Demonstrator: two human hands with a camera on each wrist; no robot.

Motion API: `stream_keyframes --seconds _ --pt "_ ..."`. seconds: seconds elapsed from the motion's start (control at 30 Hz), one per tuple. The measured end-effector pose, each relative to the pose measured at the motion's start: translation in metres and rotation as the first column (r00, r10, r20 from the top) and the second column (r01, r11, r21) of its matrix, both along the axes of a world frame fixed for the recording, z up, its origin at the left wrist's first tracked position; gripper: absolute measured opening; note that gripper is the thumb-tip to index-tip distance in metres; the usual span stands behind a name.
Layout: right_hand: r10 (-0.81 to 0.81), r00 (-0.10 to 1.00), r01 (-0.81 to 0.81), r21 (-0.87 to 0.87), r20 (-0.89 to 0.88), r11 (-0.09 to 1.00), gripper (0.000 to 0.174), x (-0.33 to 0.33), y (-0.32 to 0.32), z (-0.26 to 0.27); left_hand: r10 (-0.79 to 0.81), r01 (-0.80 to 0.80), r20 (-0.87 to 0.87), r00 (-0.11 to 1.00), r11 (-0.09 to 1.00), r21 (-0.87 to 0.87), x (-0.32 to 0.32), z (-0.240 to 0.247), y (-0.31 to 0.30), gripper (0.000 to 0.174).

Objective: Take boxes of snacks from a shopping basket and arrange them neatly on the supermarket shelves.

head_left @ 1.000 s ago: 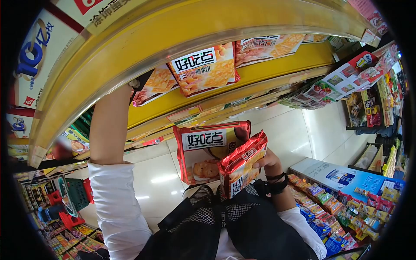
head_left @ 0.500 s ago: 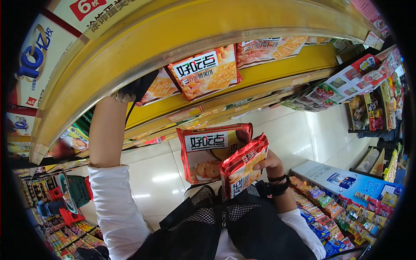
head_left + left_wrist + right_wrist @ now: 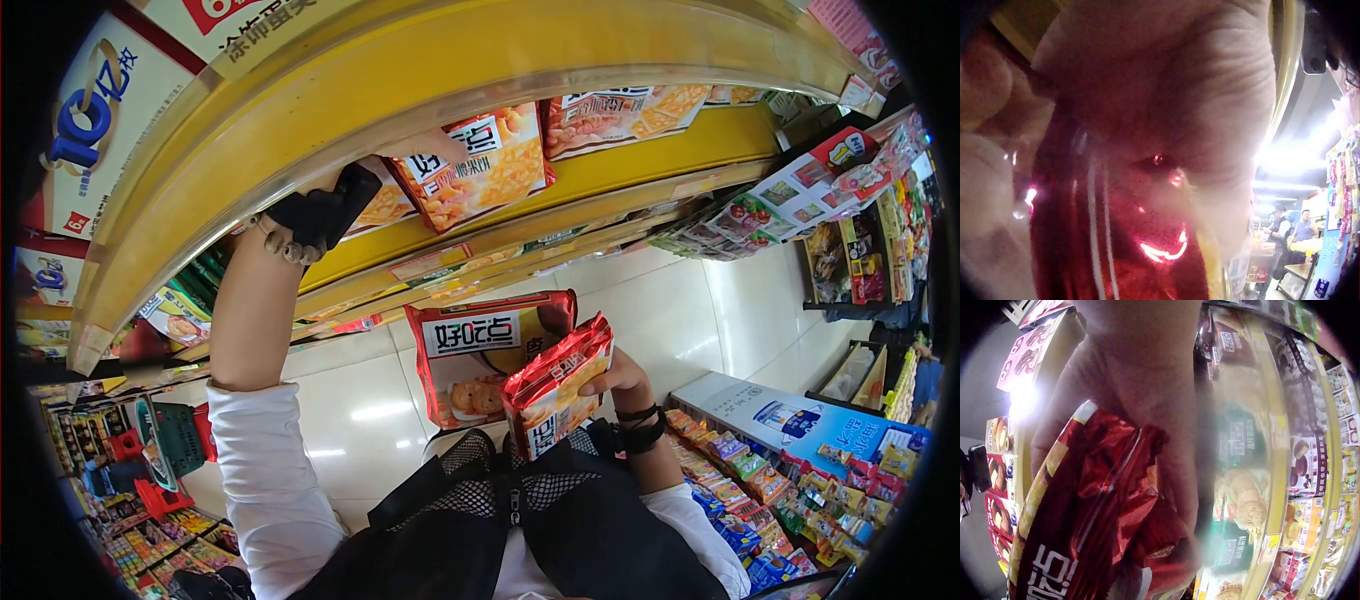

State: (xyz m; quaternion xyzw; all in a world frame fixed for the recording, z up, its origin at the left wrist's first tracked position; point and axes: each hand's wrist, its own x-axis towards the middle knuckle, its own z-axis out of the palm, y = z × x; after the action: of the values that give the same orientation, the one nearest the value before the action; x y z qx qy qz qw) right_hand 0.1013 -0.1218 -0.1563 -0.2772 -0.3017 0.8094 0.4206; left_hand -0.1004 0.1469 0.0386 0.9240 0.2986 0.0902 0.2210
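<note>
My left hand (image 3: 436,147) reaches onto the yellow shelf, its fingers over the upper left of a red and orange biscuit packet (image 3: 485,180). In the left wrist view, the palm and fingers lie around a shiny red wrapper (image 3: 1122,231). The shelf's front edge hides part of this hand. Low in front of the chest, my right hand (image 3: 622,376) grips a red biscuit packet (image 3: 560,390), thumb on its face. Its crimped red end (image 3: 1110,469) shows against the palm in the right wrist view. A larger red packet (image 3: 475,350) sits behind it, partly covered.
More biscuit packets (image 3: 625,118) lie along the shelf. A curved clear shelf edge (image 3: 560,72) overhangs the left forearm. Boxed snacks (image 3: 100,120) stand upper left. Snack racks (image 3: 770,480) flank the right, and a green basket (image 3: 178,440) stands lower left above the tiled floor.
My left hand has moved right along the shelf, from hidden behind the shelf edge onto the biscuit packet. The right hand and the packets by the chest stay nearly still.
</note>
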Motion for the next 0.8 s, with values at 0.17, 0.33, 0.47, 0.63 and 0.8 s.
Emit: stream_keyframes --seconds 0.17,0.33,0.47,0.63,0.8 --pt "0.015 1.0 -0.015 0.033 0.005 0.999 0.065 0.001 0.0 -0.003 0.049 -0.044 -0.044 0.998 0.992 0.118 0.003 -0.011 0.008 0.079" --pt "0.032 0.999 -0.031 0.052 -0.005 0.998 0.064 0.0 0.001 -0.003 0.092 -0.074 -0.075 0.993 0.974 0.212 0.003 -0.009 0.011 0.083" --pt "0.035 0.999 -0.035 0.046 0.004 0.998 0.063 -0.002 0.003 -0.001 0.097 -0.1 -0.134 0.986 0.995 -0.014 -0.002 -0.007 0.017 0.085" --pt "0.042 0.999 -0.042 0.023 0.009 0.999 0.065 -0.003 0.007 -0.001 -0.058 0.055 0.046 0.997 0.997 0.06 0.0 -0.013 0.015 0.083" --pt "0.057 0.998 -0.058 0.036 0.024 0.998 0.067 -0.004 0.01 -0.001 -0.077 0.081 0.027 0.997 0.966 -0.246 0.003 0.014 0.011 0.079"
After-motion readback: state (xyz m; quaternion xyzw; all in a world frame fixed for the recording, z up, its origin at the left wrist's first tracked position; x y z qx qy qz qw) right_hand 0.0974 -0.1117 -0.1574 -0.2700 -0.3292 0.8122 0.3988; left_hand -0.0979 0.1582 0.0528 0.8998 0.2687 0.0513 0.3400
